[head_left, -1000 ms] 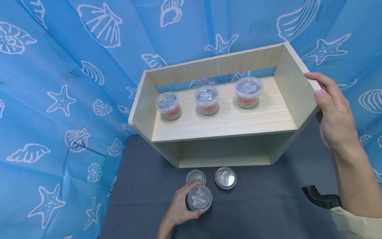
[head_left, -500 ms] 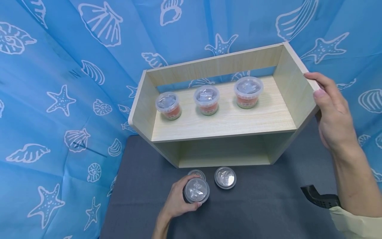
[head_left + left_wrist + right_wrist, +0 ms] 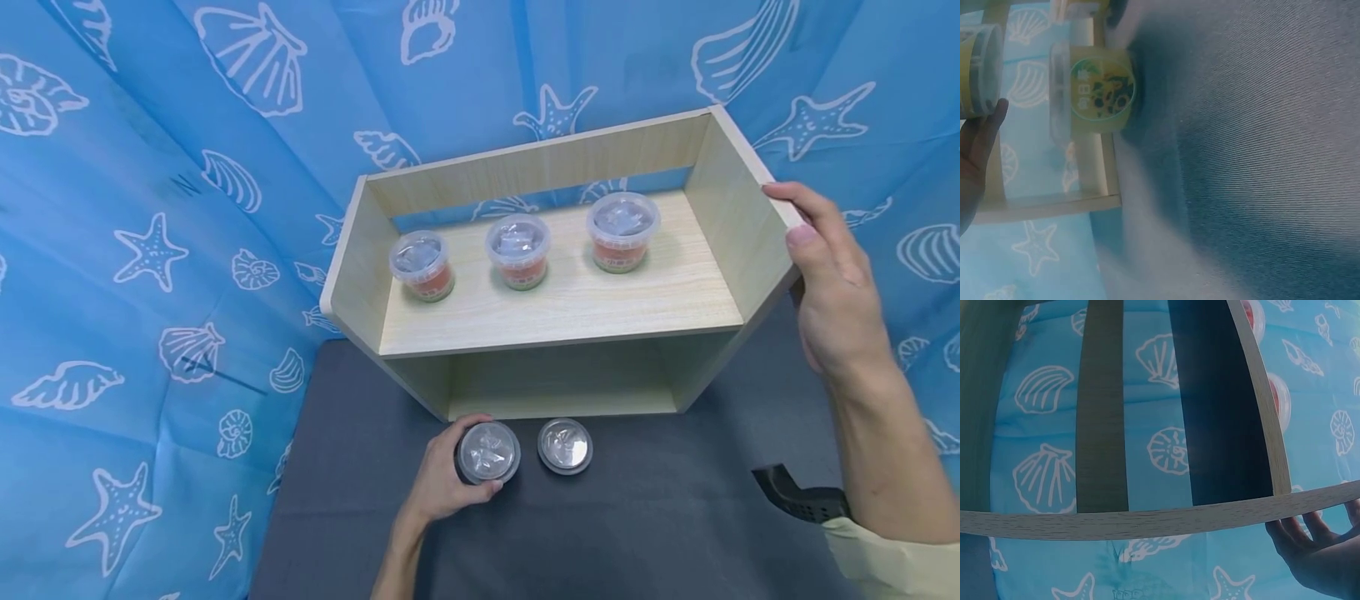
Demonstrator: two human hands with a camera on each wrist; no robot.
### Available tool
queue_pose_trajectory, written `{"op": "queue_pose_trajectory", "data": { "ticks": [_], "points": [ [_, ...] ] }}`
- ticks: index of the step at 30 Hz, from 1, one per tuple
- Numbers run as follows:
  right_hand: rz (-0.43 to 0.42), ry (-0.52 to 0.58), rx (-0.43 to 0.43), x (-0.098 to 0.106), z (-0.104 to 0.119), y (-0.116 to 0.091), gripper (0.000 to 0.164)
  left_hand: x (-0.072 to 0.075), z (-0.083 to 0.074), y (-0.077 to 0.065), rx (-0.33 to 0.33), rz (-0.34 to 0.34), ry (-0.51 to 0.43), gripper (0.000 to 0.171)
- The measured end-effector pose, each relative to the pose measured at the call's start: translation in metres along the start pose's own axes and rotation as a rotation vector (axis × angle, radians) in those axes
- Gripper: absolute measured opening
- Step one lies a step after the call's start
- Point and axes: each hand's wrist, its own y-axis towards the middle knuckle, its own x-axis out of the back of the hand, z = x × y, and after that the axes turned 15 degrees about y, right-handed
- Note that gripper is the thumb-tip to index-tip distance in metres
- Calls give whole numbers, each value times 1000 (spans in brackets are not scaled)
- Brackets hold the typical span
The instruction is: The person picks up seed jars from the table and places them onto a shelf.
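My left hand (image 3: 444, 477) grips a lidded plastic cup (image 3: 489, 452) between thumb and fingers. In the left wrist view the held cup (image 3: 980, 72) is raised off the table, higher than a yellow cup (image 3: 1102, 94) with a round fruit label that stands there. From the head view the held cup hides that standing one. Another lidded cup (image 3: 566, 446) stands just to the right. My right hand (image 3: 840, 292) holds the front edge of the right side panel of a pale wooden two-level shelf (image 3: 562, 304), with the thumb on the near side.
On the shelf's upper board stand three clear-lidded cups with reddish contents: a left cup (image 3: 423, 267), a middle cup (image 3: 519, 252) and a right cup (image 3: 622, 232). The shelf rests on a dark cloth-covered table (image 3: 637, 525). Behind hangs a blue shell-print curtain (image 3: 187, 167).
My left hand has lifted the cup and carried it away from me, toward the shelf, over the back left cup, which it now hides. My right hand stays on the shelf.
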Motion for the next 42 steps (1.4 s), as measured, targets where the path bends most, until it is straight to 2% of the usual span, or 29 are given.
{"op": "queue_pose_trajectory", "data": {
  "ticks": [2,9,13,23,31,36,39,42],
  "points": [
    [-1,25,0,0,0,0,42,1,1,2,7,-1,-3,78],
    [-3,-103,2,-2,1,0,44,2,7,10,10,-30,-1,76],
    [0,-114,5,-3,1,0,44,1,13,14,22,-41,-20,76],
    [-25,3,-11,-2,1,-1,42,-6,20,22,75,-58,-70,80],
    [-21,11,-12,-1,0,-2,42,-6,30,28,66,-80,-32,76],
    [-21,-13,-16,-1,0,-2,43,-6,32,33,89,-89,-31,77],
    [-15,-8,-16,-1,0,-2,43,-2,23,37,111,-92,-49,76],
    [-16,5,-15,-1,0,-2,43,-4,24,39,141,-95,-68,77]
  ]
}}
